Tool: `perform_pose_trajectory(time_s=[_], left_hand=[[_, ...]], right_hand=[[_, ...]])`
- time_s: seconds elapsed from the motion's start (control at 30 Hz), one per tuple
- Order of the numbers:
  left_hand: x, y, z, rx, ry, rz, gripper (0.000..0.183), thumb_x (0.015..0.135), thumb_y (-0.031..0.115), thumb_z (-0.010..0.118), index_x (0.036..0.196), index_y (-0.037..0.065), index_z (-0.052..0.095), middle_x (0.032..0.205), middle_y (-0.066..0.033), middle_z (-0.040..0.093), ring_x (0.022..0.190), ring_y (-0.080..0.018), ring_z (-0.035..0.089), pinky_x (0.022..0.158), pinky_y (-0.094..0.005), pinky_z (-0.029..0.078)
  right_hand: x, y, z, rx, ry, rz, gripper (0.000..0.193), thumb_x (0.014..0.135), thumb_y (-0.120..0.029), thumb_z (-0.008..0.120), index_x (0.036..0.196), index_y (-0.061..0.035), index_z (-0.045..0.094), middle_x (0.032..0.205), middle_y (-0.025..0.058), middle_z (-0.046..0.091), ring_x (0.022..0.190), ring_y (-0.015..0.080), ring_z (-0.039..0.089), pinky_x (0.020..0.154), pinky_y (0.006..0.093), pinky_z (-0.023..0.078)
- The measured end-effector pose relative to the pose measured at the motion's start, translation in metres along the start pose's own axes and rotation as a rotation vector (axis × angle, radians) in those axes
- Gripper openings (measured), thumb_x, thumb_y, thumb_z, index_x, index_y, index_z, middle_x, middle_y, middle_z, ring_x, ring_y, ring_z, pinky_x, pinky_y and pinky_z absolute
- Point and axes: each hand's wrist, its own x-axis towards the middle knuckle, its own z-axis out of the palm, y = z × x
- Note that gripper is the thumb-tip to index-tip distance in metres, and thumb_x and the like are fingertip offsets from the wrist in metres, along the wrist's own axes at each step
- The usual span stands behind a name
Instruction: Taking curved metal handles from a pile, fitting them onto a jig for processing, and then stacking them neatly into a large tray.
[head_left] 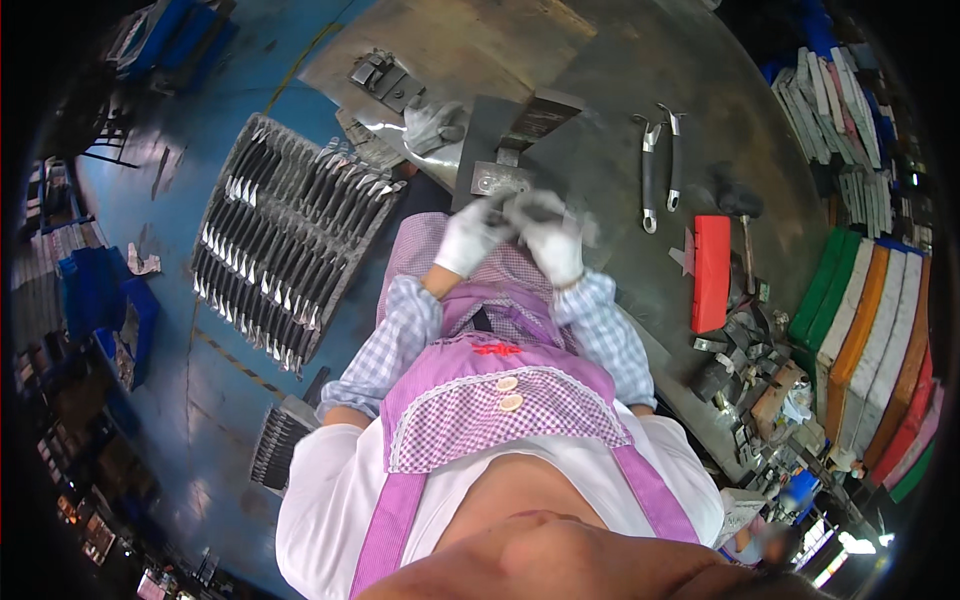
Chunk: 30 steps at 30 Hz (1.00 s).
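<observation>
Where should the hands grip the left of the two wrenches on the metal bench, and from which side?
Take the left wrench by its dark middle shank, coming from above. It lies flat on the metal bench, lengthwise away from the person, with bare bench on its left and a gap to the second wrench on its right. The bright ends look wider and less handy.
</observation>
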Motion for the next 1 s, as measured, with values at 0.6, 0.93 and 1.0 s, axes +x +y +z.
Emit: perform_pose_trajectory(time_s=[0.6,0.93,1.0], left_hand=[[0.045,-0.050,-0.005,0.064,0.429,-0.191,0.042,0.078,0.034,0.083,0.086,0.001,0.057,0.078,-0.0130,0.062,0.072,-0.0287,0.062,0.069,-0.0399,0.050],[0.044,-0.037,0.001,0.277,0.404,-0.287,0.047,0.082,0.045,0.077,0.083,0.003,0.055,0.078,-0.0160,0.063,0.074,-0.0361,0.063,0.069,-0.0440,0.050],[0.045,-0.031,0.001,0.334,0.410,-0.280,0.049,0.081,0.047,0.077,0.083,0.003,0.056,0.080,-0.0170,0.065,0.076,-0.0374,0.064,0.071,-0.0448,0.050]], right_hand=[[0.023,0.050,0.030,0.325,0.280,0.129,0.015,0.087,-0.008,0.073,0.101,-0.0030,0.076,0.101,0.0089,0.070,0.091,0.0199,0.068,0.083,0.0307,0.053],[0.029,0.056,0.030,0.327,0.261,0.170,0.018,0.084,-0.003,0.074,0.102,-0.0024,0.074,0.099,0.0049,0.070,0.088,0.0142,0.066,0.078,0.0277,0.052],[0.036,0.066,0.016,0.423,0.191,0.214,0.019,0.084,-0.002,0.073,0.103,-0.0009,0.073,0.100,0.0049,0.070,0.088,0.0127,0.065,0.078,0.0274,0.052]])
